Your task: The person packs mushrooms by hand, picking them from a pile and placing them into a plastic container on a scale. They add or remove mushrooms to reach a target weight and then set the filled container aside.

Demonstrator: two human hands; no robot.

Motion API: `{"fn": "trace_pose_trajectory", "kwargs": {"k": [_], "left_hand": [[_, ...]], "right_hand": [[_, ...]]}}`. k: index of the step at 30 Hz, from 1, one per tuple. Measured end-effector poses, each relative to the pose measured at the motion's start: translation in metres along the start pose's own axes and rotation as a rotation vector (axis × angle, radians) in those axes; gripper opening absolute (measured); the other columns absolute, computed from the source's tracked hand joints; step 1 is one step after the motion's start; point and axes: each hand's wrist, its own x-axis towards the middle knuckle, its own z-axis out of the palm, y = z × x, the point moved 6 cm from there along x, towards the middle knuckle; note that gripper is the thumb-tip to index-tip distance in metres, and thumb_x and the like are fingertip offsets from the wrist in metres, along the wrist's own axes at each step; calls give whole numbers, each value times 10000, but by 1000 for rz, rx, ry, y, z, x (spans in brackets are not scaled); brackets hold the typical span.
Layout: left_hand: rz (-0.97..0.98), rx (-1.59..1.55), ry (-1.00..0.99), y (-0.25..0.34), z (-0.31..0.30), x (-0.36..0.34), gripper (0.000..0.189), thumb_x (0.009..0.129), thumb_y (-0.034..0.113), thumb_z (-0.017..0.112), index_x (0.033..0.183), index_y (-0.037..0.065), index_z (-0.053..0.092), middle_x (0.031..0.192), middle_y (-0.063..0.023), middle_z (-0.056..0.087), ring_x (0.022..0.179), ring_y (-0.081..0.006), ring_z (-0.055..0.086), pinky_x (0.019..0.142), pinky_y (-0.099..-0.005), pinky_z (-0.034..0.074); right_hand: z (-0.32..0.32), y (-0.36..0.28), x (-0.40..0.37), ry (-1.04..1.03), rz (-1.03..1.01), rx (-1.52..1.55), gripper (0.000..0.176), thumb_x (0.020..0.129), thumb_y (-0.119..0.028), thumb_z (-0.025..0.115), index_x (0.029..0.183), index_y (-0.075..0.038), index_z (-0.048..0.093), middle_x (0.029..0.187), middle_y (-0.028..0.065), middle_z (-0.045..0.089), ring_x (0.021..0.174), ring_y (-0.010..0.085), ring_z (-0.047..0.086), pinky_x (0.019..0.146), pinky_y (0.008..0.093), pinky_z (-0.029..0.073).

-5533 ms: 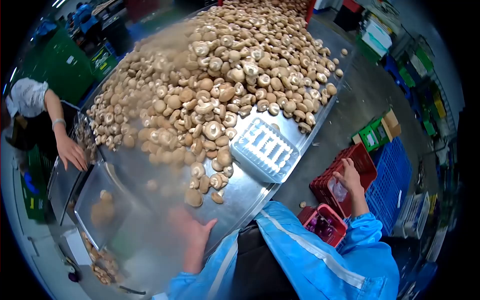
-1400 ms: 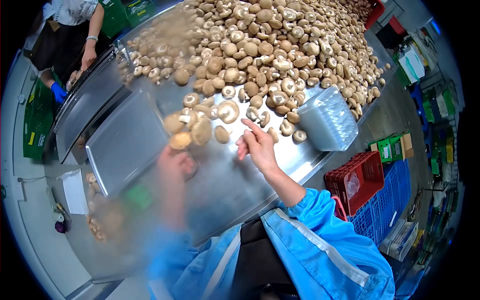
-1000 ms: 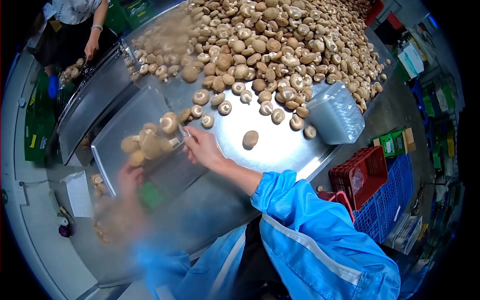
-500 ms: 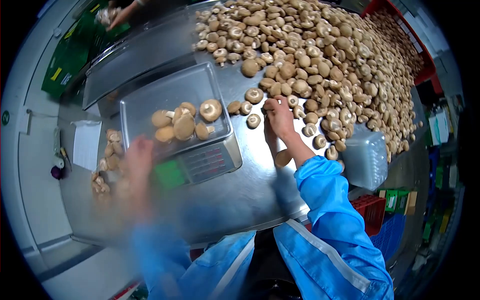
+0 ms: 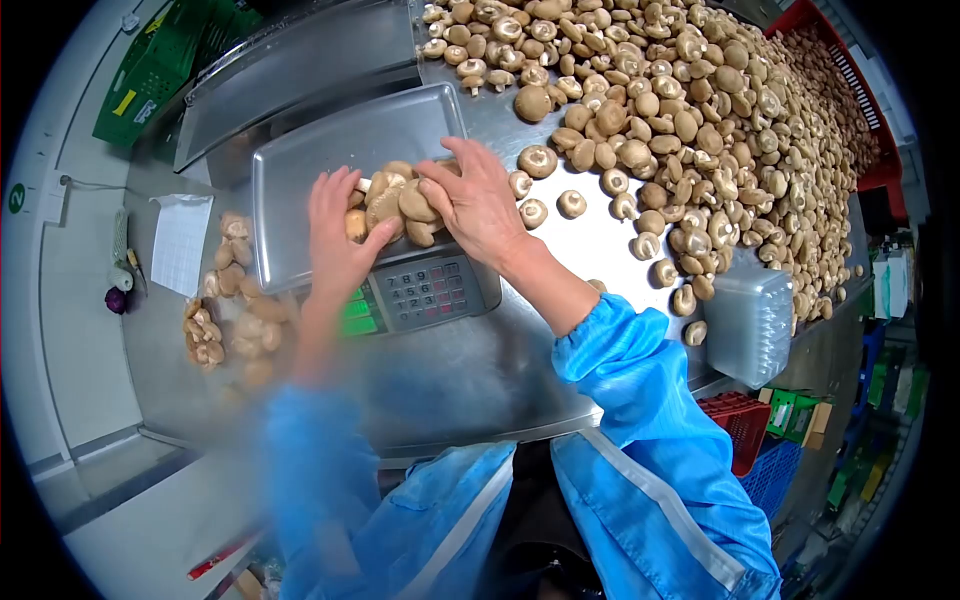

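Observation:
Several brown mushrooms are gathered in a cluster on the metal pan of a scale. My left hand curves around the left side of the cluster, thumb toward the front mushrooms. From the right, my right hand wraps over the cluster's other side, its fingers pressed on mushrooms. The palms face each other with the mushrooms between them. Below the pan are the scale's keypad and a green-lit display, partly covered by my left wrist.
A large mushroom heap spreads over the right of the steel table. Stacked clear plastic trays stand at its front edge. More mushrooms and a paper sheet lie left of the scale. A green crate is back left.
My right hand has moved left from the loose mushrooms onto the scale. My left hand has moved up and right to the cluster. The mushrooms on the pan are now bunched together.

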Motion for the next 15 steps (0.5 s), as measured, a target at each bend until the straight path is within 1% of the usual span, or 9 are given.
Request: {"fn": "trace_pose_trajectory", "kwargs": {"k": [3, 6, 9, 10, 13, 14, 15], "left_hand": [[3, -16, 30, -6, 5, -1, 669, 725, 303, 783, 1273, 18, 526, 1362, -185, 472, 1308, -400, 379, 1082, -481, 324], [40, 100, -20, 6, 12, 2, 672, 715, 307, 787, 1262, 12, 530, 1365, -181, 469, 1298, -391, 385, 1079, -478, 325], [-5, 37, 18, 7, 5, -1, 665, 724, 312, 774, 1272, 23, 531, 1397, -172, 449, 1307, -382, 385, 1085, -473, 320], [-37, -45, 14, 5, 1, -2, 654, 746, 315, 749, 1292, 32, 526, 1439, -177, 415, 1338, -365, 364, 1101, -468, 306], [46, 96, 127, 11, -28, -13, 650, 766, 321, 726, 1310, 33, 517, 1464, -193, 387, 1375, -353, 325, 1120, -470, 283], [43, 120, 161, 13, -38, -20, 614, 787, 299, 698, 1307, 27, 518, 1453, -196, 407, 1366, -338, 357, 1116, -456, 296], [14, 27, 185, 11, -42, -31, 543, 807, 236, 653, 1288, 13, 534, 1425, -188, 446, 1355, -327, 380, 1116, -447, 298]], "right_hand": [[15, 7, -8, -52, 66, 199, 251, 919, -242, 576, 1100, -88, 655, 1151, 138, 548, 1115, 303, 496, 977, 409, 367], [19, 10, -11, -28, 78, 228, 300, 924, -228, 569, 1171, -63, 609, 1184, 161, 540, 1156, 327, 479, 1005, 419, 363], [11, 13, -14, -11, 158, 339, 362, 928, -207, 559, 1252, -48, 543, 1238, 183, 519, 1204, 353, 455, 1044, 423, 352], [-4, 11, -17, -39, 184, 417, 405, 938, -211, 539, 1302, -39, 492, 1286, 201, 493, 1240, 381, 429, 1068, 428, 342], [-44, 29, -57, -99, 296, 329, 430, 922, -141, 570, 1337, -71, 479, 1353, 186, 468, 1286, 355, 421, 1088, 405, 341], [-52, 45, -79, -110, 358, 236, 457, 908, -130, 590, 1346, -73, 472, 1372, 197, 449, 1294, 360, 416, 1094, 405, 340], [-57, 66, -105, -123, 422, 143, 486, 894, -118, 609, 1356, -75, 466, 1390, 207, 431, 1303, 364, 412, 1099, 404, 339]]}}
